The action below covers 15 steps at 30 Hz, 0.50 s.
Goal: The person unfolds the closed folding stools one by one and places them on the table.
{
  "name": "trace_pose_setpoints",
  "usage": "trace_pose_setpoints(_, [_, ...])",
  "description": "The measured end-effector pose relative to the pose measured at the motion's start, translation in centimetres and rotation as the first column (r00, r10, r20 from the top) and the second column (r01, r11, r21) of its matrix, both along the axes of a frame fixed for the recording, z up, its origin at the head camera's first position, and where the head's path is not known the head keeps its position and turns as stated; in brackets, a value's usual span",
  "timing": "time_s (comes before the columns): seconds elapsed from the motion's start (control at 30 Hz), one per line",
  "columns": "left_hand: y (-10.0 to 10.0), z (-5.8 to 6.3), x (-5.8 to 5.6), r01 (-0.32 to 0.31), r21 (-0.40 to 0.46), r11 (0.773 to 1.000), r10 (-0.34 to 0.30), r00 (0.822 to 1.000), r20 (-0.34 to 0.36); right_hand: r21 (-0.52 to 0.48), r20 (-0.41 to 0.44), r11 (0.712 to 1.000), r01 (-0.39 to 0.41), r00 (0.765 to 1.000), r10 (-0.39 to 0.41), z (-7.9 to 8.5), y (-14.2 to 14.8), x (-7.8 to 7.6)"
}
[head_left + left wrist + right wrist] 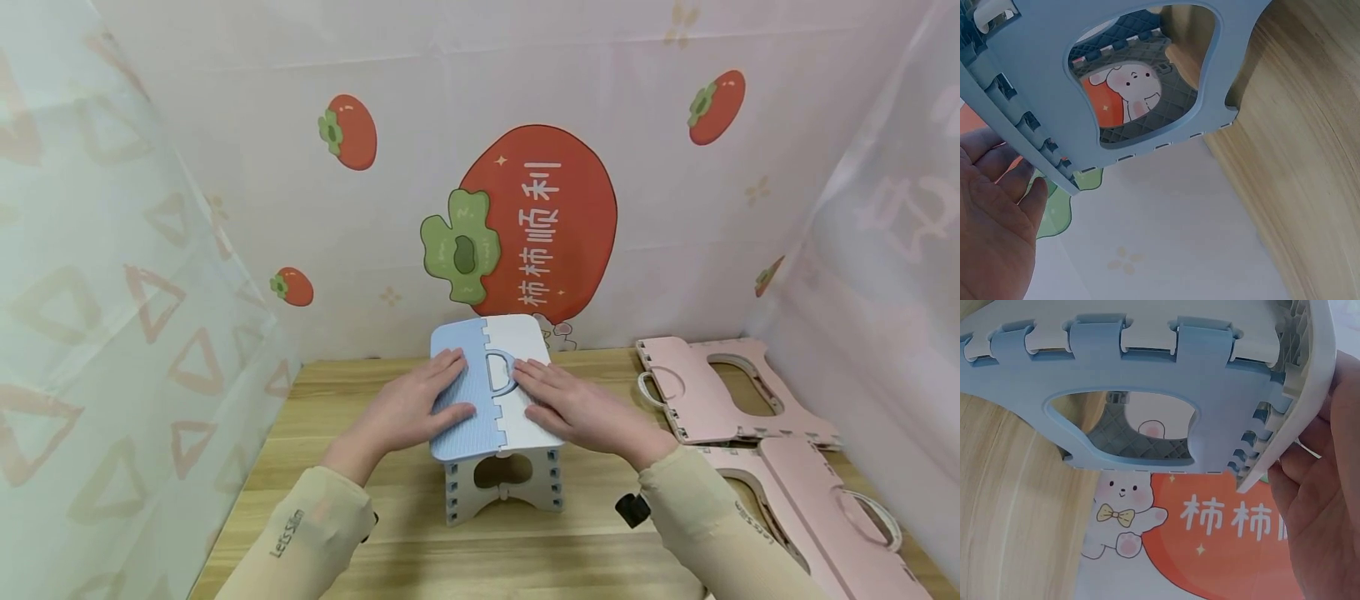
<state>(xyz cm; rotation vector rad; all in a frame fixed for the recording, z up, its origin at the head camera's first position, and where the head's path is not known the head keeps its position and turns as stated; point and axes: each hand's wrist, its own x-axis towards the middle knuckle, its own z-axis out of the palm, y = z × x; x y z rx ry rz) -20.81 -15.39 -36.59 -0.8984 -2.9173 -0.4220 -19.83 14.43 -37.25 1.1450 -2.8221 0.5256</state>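
Observation:
A blue and white folding step stool (465, 429) stands unfolded on the wooden table, its top half blue and half white. A blue carrying handle (493, 392) lies in the middle of that top. My left hand (423, 400) rests on the blue half with its fingers straight. On the white half rests my right hand (573, 404), fingers extended and tips close to the handle. The left wrist view looks at a blue side panel (1216, 81) with a large oval opening. In the right wrist view, interlocking hinges (1150, 340) run along another side panel.
Two pink folding stools lie folded flat at the right, one farther back (693, 400) and one nearer (840, 508). A printed cloth backdrop (390, 225) with persimmon drawings rises behind the wooden table (420, 550), and cloth also hangs at both sides.

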Motion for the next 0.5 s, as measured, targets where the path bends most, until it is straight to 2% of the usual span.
trace_pose_setpoints(0.2, [-0.1,0.1,-0.3,-0.006,0.013,1.0,0.006,1.0,0.004,-0.012,-0.027,1.0,-0.025,0.999,0.025,0.2,0.0,0.3])
trace_pose_setpoints(0.5, [-0.4,-0.3,-1.2,-0.009,0.031,0.999,0.007,0.999,0.042,-0.005,-0.129,0.992,-0.128,0.984,0.127,0.0,-0.4,1.1])
